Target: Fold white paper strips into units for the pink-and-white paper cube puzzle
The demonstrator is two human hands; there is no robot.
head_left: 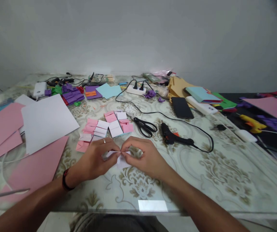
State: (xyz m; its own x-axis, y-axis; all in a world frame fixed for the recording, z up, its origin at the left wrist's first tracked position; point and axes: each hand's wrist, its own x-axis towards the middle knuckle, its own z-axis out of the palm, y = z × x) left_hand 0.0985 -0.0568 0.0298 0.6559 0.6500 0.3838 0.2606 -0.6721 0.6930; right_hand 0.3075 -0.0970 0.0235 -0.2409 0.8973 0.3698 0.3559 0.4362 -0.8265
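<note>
A small piece of white paper (122, 162) is pinched between my two hands above the patterned table. My left hand (98, 159), with a ring and a dark wristband, grips its left side between thumb and fingers. My right hand (144, 154) pinches it from the right, and the fingertips of both hands nearly meet. Just beyond them lie several folded pink and white paper pieces (101, 129). Black-handled scissors (145, 126) rest past my right hand, and a black glue gun (174, 135) lies to its right.
White sheets (48, 120) and pink sheets (37, 167) cover the left side. A power strip (136, 90) feeds a black cord that loops around the glue gun. A phone (182, 108) and a yellow glue gun (252, 123) lie right. A small white rectangle (152, 206) is at the front edge.
</note>
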